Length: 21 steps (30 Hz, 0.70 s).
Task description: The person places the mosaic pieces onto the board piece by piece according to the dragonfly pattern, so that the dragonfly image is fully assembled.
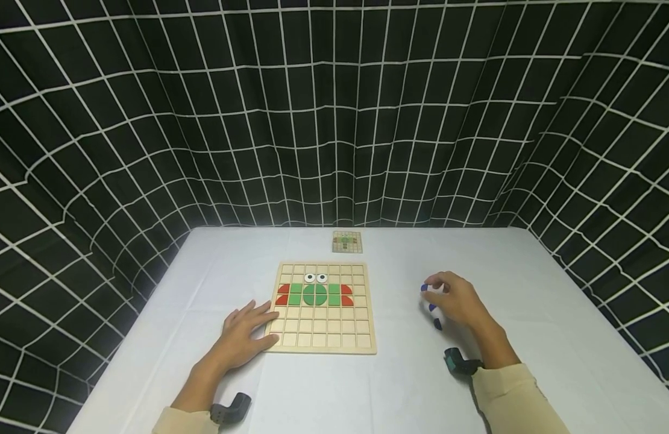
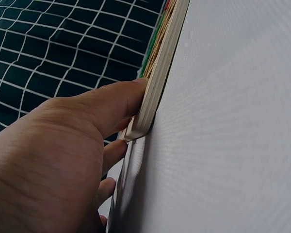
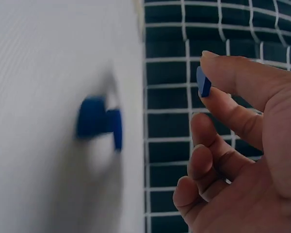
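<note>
A wooden grid board (image 1: 334,349) lies on the white table. On it are two eye pieces (image 1: 316,278), a green circle (image 1: 315,295) made of quarter pieces, green squares (image 1: 295,294) and red quarter-circle pieces (image 1: 347,295). My left hand (image 1: 239,337) rests at the board's lower left, thumb and a fingertip touching its edge, as the left wrist view also shows. Above the table on the right, my right hand (image 1: 458,300) pinches a small blue piece (image 3: 202,81) between thumb and index finger. Two more blue pieces (image 1: 432,307) lie beneath that hand, blurred in the right wrist view.
Behind the board lies a small pattern card (image 1: 347,242) with a similar green and red figure. A black curtain with white grid lines (image 1: 334,120) surrounds the table's back and sides. Dark wrist cameras (image 1: 231,410) sit on both wrists.
</note>
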### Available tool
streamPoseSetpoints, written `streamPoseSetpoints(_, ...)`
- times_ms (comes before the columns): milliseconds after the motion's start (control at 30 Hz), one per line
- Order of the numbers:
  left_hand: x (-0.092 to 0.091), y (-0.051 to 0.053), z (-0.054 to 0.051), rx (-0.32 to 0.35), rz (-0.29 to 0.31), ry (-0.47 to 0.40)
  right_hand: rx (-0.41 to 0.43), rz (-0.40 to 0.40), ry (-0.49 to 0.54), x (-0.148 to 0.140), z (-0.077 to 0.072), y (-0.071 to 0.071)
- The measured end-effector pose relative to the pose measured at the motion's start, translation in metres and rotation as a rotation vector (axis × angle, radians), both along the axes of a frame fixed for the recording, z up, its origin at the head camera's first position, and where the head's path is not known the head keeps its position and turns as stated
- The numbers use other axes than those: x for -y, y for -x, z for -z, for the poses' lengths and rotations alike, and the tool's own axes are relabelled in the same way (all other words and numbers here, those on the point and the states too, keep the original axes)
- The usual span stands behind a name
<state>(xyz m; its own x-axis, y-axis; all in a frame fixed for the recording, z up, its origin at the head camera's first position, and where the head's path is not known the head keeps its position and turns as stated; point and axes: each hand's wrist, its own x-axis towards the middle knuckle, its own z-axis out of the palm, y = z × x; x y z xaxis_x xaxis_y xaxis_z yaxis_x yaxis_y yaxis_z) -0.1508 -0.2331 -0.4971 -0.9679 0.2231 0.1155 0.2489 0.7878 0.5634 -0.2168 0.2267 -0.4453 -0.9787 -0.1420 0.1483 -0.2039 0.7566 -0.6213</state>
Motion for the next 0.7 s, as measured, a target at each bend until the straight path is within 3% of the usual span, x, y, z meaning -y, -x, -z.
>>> streamPoseSetpoints(400,0.000,-0.001,-0.001,-0.001,0.005,-0.006,-0.166,-0.080,0.033,0.043,-0.037,-0.018)
streamPoseSetpoints(700,0.000,0.000,0.000,0.003,0.001,-0.008,-0.246,-0.157,0.101,0.077,-0.055,-0.029)
